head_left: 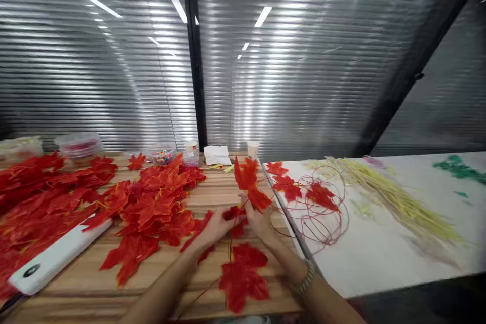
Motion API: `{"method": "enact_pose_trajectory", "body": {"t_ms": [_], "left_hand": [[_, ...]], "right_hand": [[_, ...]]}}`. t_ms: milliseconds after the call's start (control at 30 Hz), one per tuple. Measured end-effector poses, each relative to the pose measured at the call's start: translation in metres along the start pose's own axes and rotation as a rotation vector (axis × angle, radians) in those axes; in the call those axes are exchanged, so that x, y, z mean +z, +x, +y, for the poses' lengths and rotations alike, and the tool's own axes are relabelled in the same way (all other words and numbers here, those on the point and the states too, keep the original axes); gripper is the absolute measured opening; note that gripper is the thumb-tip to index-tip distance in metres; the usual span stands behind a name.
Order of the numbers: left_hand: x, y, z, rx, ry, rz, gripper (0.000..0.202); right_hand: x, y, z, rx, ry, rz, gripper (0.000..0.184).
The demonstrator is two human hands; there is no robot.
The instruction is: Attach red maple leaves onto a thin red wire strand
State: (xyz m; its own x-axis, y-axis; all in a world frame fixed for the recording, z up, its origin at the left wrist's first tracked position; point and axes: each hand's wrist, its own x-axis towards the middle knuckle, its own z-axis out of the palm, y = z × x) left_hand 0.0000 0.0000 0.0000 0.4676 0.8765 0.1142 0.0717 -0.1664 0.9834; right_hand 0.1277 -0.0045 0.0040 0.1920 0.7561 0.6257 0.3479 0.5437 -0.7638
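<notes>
Both hands meet over the wooden table, close together. My left hand (217,225) is closed, its fingertips at a dark red artificial maple leaf (237,214). Beside it, my right hand (258,218) is closed in a pinch on the same leaf, with a brighter orange-red maple leaf (246,174) standing up above its fingers. A thin red cord (279,207) runs from near the hands to the right. Below the hands, another red maple leaf (244,277) lies on the table. Exact fingertip contact is blurred.
Piles of red maple leaves (163,202) cover the left side, around a white elongated device (61,257). Paper cups (252,149) and a white tissue (217,155) stand at the back. On the white table (349,268) lie looped red cord (337,228) and yellow strands (395,200).
</notes>
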Motion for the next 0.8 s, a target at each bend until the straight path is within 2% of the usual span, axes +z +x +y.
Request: {"method": "enact_pose_trajectory", "body": {"t_ms": [133,233,467,567,633,800], "left_hand": [[0.005,0.0,0.0,0.023,0.017,0.048,0.035],[0.005,0.0,-0.001,0.051,0.038,0.061,0.034],[0.0,0.001,-0.014,0.07,-0.027,0.02,0.043],[-0.001,-0.001,-0.012,0.079,-0.105,-0.027,0.047],[0.0,-0.003,-0.008,0.067,-0.144,-0.031,0.044],[0.001,-0.004,0.0,-0.005,-0.145,0.045,0.03]], "right_hand": [[-0.002,0.001,-0.007,-0.062,0.02,-0.001,0.022],[-0.003,0.001,-0.009,-0.026,0.035,-0.018,0.024],[-0.004,0.0,-0.001,-0.041,-0.03,-0.011,0.024],[-0.003,-0.002,0.002,-0.032,-0.039,0.015,0.021],[-0.002,-0.003,0.002,-0.031,-0.034,0.004,0.021],[-0.005,-0.003,-0.002,-0.056,-0.037,-0.015,0.023]]}}
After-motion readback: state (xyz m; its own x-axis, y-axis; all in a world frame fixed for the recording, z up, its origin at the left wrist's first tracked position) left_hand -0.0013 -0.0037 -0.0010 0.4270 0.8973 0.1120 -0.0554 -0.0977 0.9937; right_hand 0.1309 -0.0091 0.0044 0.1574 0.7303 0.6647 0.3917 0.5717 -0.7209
